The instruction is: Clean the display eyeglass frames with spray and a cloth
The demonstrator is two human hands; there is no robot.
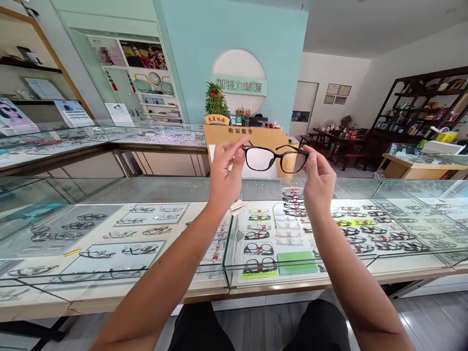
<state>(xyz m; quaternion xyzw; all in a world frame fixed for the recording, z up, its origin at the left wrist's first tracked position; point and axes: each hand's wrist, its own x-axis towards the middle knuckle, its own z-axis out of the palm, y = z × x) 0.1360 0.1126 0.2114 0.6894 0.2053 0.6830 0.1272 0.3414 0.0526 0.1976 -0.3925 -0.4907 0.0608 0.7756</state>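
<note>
A pair of black-framed glasses (276, 158) is held up in the air above the glass display counter (146, 187). My left hand (224, 170) pinches the frame's left end and my right hand (318, 178) pinches its right end. Both arms reach forward from the bottom of the view. Beneath the hands, a small stack of frames (292, 200) lies on or under the counter glass. A folded pale cloth (237, 206) sits by my left wrist.
The counter holds several rows of spectacles (117, 253) under glass, plus a green pad (297, 262). Behind it are a wooden cashier desk (241, 137) with a small potted tree (216, 103), more showcases on the left, and dark shelving (420, 105) with a table on the right.
</note>
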